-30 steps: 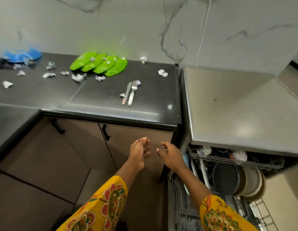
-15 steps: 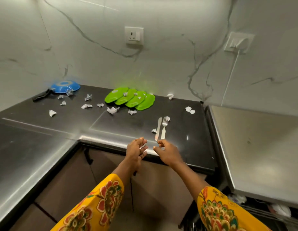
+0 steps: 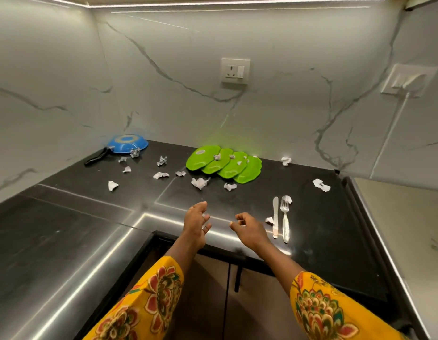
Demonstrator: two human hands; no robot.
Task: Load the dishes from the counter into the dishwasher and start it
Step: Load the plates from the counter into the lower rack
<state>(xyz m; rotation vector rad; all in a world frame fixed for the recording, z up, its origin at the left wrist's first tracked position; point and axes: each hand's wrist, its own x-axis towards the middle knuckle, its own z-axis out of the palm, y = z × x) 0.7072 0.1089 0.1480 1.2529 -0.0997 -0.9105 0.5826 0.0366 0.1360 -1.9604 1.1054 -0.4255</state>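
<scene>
Several green plates (image 3: 224, 165) lie overlapped at the back of the black counter (image 3: 311, 217), with paper scraps on them. A knife (image 3: 275, 217) and a fork (image 3: 285, 218) lie side by side to the right. A blue pan (image 3: 127, 143) with a black handle sits upside down at the back left. My left hand (image 3: 195, 224) hovers over the counter's front edge, fingers relaxed and holding nothing. Beside it, just left of the knife, my right hand (image 3: 248, 230) has its fingers loosely curled and holds nothing. The dishwasher is out of view.
Crumpled paper scraps (image 3: 200, 182) are scattered across the counter. A wall socket (image 3: 235, 71) and a switch plate with a cable (image 3: 409, 81) are on the marble backsplash. A steel surface (image 3: 409, 229) adjoins on the right; cabinet doors (image 3: 213, 303) are below.
The view has tilted up from the dishwasher to the counter and wall. Both hands have risen from in front of the cabinet to above the counter edge, empty throughout.
</scene>
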